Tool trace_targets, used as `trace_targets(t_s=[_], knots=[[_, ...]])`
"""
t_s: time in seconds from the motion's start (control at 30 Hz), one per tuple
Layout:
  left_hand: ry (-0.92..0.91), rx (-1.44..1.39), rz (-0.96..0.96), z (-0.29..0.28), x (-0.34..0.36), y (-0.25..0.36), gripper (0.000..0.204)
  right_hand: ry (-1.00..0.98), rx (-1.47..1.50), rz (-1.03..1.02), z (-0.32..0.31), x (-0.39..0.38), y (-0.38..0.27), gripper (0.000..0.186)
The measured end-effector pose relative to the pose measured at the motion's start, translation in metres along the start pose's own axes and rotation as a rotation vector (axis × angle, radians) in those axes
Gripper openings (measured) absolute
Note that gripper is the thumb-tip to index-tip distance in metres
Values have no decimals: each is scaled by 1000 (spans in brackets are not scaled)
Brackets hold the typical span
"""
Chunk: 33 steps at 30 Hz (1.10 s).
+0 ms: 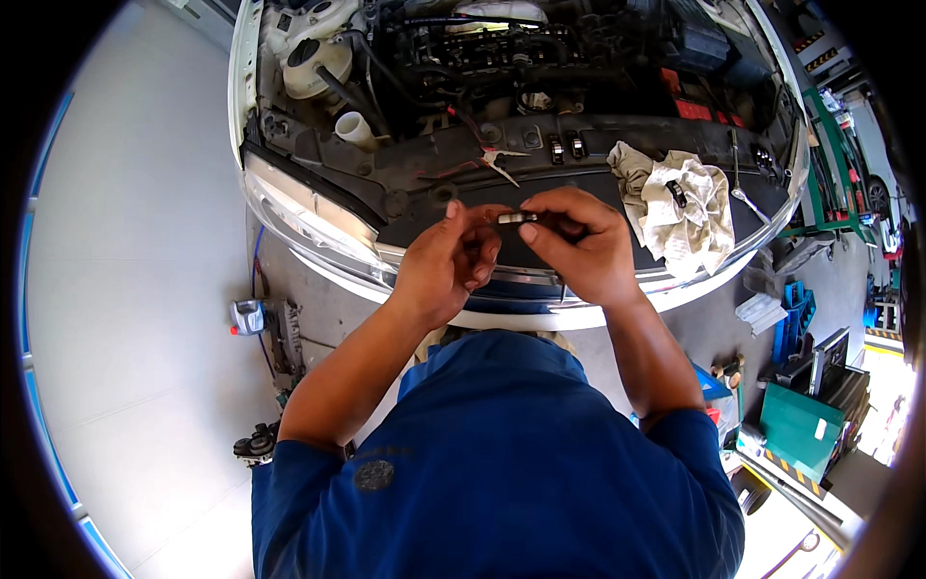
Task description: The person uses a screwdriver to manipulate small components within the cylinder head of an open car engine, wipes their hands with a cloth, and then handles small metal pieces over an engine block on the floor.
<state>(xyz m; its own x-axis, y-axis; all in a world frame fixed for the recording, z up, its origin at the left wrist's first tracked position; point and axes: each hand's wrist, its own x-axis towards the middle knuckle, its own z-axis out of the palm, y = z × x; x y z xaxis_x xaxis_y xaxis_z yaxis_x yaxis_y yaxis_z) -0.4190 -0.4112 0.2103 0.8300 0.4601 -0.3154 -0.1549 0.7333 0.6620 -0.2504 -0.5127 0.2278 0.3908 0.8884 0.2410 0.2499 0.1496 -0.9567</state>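
Observation:
My right hand (590,241) pinches a small metal rocker arm (516,218) between thumb and fingers, above the car's front panel. Close by on the left is my left hand (442,261), its thumb raised apart from its loosely curled fingers. Its index fingertip reaches the rocker arm's left end; whether it touches is hard to tell. Two similar small parts (566,147) stand on the dark panel beyond my hands. Another dark part (675,193) rests on a crumpled, stained cloth (702,227) to the right.
Pliers (502,166) with red handles lie on the panel, and a ratchet wrench (748,203) lies right of the cloth. Behind is the open engine bay (492,58), with a coolant tank (313,69) at left. The bumper (521,318) curves before me; a jug (248,317) stands on the floor.

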Motion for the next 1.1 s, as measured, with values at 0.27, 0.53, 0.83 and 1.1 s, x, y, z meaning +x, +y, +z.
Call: trace_targets(t_s=[0.27, 0.53, 0.83, 1.1], knots=[[-160, -55, 20, -5, -11, -3, 43, 33, 420, 243, -21, -26, 9, 17], [-44, 35, 233, -7, -58, -25, 53, -268, 564, 353, -9, -20, 28, 14], [211, -36, 471, -63, -200, -70, 36, -613, 586, 492, 107, -41, 25, 24], [541, -217, 586, -158, -394, -166, 18, -971, 343, 487, 300, -103, 0, 23]])
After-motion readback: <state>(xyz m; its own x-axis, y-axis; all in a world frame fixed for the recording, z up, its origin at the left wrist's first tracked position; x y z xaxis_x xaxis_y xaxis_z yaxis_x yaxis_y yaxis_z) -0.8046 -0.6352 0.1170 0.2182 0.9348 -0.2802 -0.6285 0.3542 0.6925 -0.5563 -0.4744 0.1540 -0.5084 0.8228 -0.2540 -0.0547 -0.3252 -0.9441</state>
